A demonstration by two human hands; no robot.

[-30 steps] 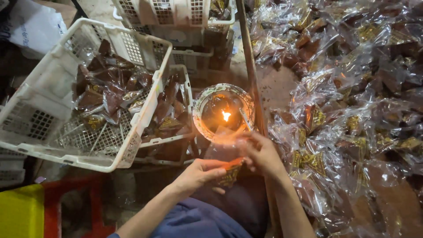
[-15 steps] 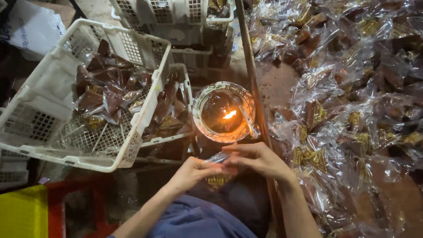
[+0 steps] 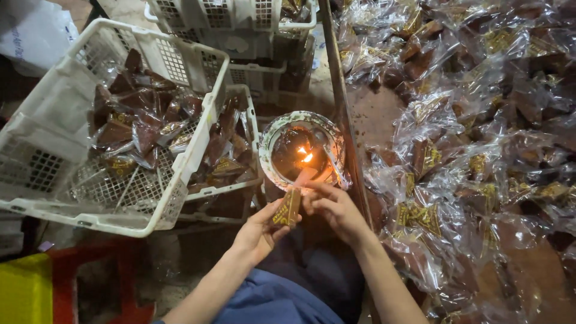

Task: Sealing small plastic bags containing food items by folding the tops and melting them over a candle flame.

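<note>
Both hands low centre of frame, working 1 brown wrapped packet (image 3: 289, 208). Left hand (image 3: 259, 231) closed around its lower part, thumb and fingers pinching it, packet standing roughly upright with the top end toward the bowl. Right hand (image 3: 337, 207) just right of it, fingers curled onto the clear wrapper end (image 3: 305, 177), pinching that end at the bowl's near rim.

Bowl (image 3: 303, 151) sits centre frame, round, pale rim, small flame (image 3: 306, 157) burning inside. Wrapper end is close to the flame; contact can't be judged.

Upper left: large white lattice basket (image 3: 72, 207) tilted, partly filled with wrapped brown packets (image 3: 141, 120). A 2nd smaller white basket (image 3: 252, 129) sits between it and the bowl, also holding packets.

Right half of frame: table surface (image 3: 375, 117) covered by a loose heap of clear-wrapped brown pieces (image 3: 474, 156).

Lower left: red stool (image 3: 90, 270), yellow object (image 3: 24, 291).
</note>
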